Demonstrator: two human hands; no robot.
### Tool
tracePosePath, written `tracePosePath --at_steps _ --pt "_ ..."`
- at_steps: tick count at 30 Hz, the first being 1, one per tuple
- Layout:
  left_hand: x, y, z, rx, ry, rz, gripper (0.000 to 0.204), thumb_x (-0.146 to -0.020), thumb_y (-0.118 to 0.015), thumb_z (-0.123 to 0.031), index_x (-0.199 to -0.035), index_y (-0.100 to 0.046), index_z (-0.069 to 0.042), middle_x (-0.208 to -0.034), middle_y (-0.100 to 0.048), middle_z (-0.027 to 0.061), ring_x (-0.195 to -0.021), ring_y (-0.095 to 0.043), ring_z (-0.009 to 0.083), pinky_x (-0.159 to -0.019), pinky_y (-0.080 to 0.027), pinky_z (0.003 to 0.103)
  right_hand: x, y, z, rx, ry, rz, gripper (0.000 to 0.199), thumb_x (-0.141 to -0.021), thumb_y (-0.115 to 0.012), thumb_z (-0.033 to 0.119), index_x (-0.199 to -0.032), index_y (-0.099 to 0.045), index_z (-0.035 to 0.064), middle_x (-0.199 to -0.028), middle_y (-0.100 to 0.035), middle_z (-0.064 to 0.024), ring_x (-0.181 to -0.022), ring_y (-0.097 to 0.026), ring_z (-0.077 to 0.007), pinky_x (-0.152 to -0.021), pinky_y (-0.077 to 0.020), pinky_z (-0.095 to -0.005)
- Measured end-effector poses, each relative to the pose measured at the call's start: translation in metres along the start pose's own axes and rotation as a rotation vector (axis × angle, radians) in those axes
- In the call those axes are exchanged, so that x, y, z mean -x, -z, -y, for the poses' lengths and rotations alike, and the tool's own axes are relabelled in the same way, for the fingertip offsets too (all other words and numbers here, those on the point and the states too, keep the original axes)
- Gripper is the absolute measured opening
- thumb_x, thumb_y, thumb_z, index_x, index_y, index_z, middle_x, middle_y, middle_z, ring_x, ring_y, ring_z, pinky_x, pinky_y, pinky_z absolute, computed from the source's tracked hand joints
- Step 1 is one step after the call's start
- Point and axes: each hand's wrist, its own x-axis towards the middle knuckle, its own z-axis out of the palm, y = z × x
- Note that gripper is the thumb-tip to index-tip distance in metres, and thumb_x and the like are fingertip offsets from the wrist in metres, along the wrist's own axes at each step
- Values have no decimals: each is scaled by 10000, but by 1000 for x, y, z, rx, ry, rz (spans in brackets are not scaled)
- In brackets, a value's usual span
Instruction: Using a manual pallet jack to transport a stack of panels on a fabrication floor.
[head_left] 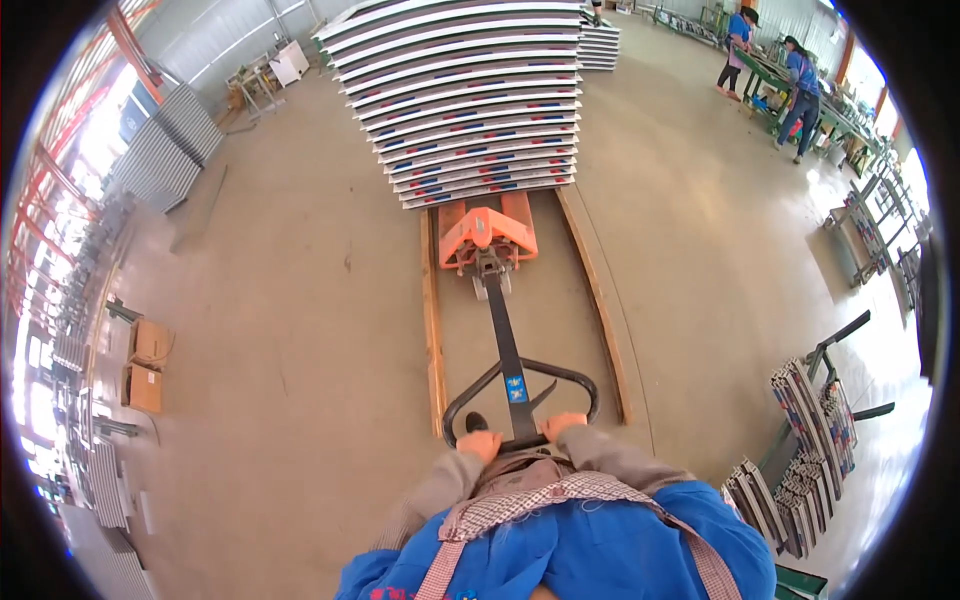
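An orange pallet jack stands ahead of me, its black shaft and looped handle reaching back to my waist. My left hand is closed around the handle's near bar on the left side. The same bar is gripped farther right by my right hand, close to a small black lever on the shaft. The jack's forks run under a tall stack of white-edged flat panels. Wooden beams lie on the floor to the left and right of the jack.
Two people in blue work at a green bench at the far right. Racks of metal profiles stand near right. Cardboard boxes sit at left, with stacked panels behind them. Another panel stack is beyond the load.
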Motion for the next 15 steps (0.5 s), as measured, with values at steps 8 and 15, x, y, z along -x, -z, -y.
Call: tracePosePath --at_steps 8,15 --pt "-39 161 -33 299 -225 -825 246 -803 -487 -324 -807 -547 -85 -747 -587 125 -709 -567 320 -592 -440 403 -36 174 20 -234 140 -652 344 -822 -451 393 -716 -553 82 -694 -595 -154 -686 -585 -323 -605 -462 -411" --pt "3 12 -11 -57 -27 140 395 -847 -344 -389 -816 -626 -115 -806 -619 114 -718 -596 296 -624 -466 428 8 9 -1 -13 -70 8 392 -808 -396 440 -850 -629 128 -797 -621 -121 -766 -593 -311 -677 -456 -432"
